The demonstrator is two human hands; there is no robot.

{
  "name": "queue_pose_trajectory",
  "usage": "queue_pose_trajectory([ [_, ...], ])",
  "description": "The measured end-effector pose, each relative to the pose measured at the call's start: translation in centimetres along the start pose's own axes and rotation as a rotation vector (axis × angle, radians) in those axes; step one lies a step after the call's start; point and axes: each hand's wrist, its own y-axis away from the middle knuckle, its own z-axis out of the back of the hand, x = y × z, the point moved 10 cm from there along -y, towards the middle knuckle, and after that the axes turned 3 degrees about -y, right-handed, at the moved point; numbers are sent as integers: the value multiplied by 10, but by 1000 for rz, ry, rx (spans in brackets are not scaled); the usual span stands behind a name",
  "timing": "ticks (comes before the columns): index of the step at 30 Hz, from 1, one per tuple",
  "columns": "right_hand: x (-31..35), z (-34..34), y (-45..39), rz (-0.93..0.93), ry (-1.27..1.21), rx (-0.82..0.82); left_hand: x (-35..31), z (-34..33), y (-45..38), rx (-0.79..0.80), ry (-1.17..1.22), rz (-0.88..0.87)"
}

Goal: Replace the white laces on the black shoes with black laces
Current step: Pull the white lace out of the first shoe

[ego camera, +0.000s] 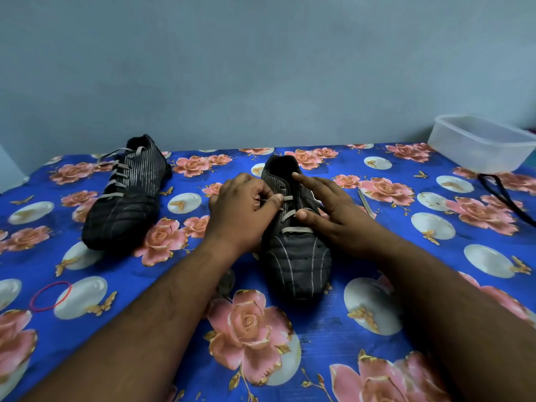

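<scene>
A black striped shoe (295,256) stands in the middle with its toe toward me, white lace (297,229) still crossing its lower eyelets. My left hand (240,207) pinches a piece of that lace at the shoe's left side. My right hand (327,207) rests flat on the shoe's right side, fingers straight, index finger at the tongue. A loose white lace end (366,205) trails out to the right of my right hand. The second black shoe (127,195) lies to the left, fully laced in white. Black laces (504,195) lie at the far right.
A blue floral cloth (333,329) covers the table. A translucent plastic container (481,143) stands at the back right, above the black laces. A red rubber band (50,295) lies at the front left. A grey wall rises right behind the table.
</scene>
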Motion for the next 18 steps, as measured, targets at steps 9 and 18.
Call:
queue_pose_trajectory([
  [9, 1, 0, 0, 6, 15, 4, 39, 11, -4, -41, -44, 178],
  [18, 3, 1, 1, 3, 5, -1, -11, 1, 2, -15, -16, -111],
])
